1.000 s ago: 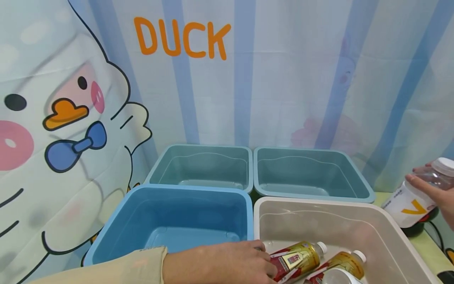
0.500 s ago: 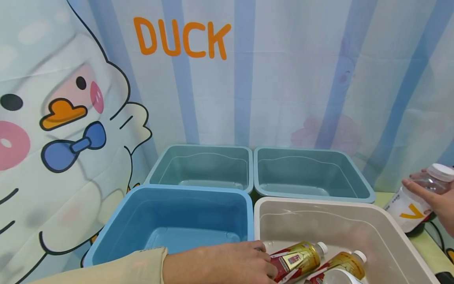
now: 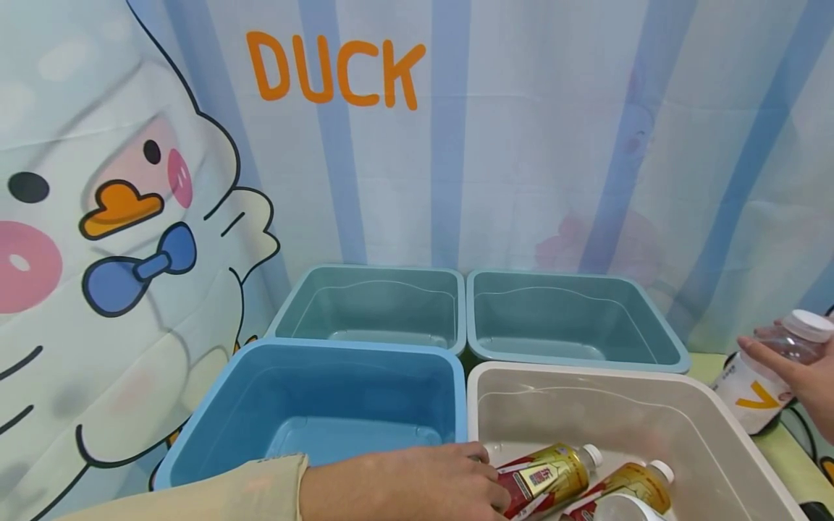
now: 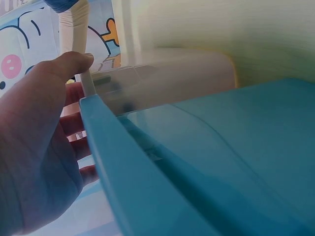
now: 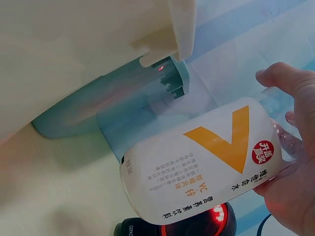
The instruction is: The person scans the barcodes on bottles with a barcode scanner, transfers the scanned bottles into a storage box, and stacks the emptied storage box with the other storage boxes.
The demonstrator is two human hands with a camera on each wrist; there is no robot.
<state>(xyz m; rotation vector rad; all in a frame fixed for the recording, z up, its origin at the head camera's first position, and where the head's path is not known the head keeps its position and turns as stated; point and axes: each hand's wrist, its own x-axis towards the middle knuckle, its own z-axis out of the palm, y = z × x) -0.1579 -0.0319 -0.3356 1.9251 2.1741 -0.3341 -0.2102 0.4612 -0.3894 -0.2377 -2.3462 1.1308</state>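
The right hand (image 3: 811, 383) has a clear bottle (image 3: 759, 394) in its grip, tilted over the desk (image 3: 785, 457) beside the beige bin (image 3: 593, 405); the left hand (image 3: 417, 481) clasps adjoining bin rims (image 4: 120, 152).

V-labelled bottle (image 3: 757, 396) partly behind fingers (image 3: 774, 357)

The left arm (image 3: 355, 483) stretches across in a pale sleeve (image 3: 224, 492), the left hand (image 3: 443, 479) hooked with bent fingers (image 4: 72, 123), while the right hand (image 3: 804, 380) grips far out to its own side.

Clear white-labelled bottle (image 5: 206, 157), tilted
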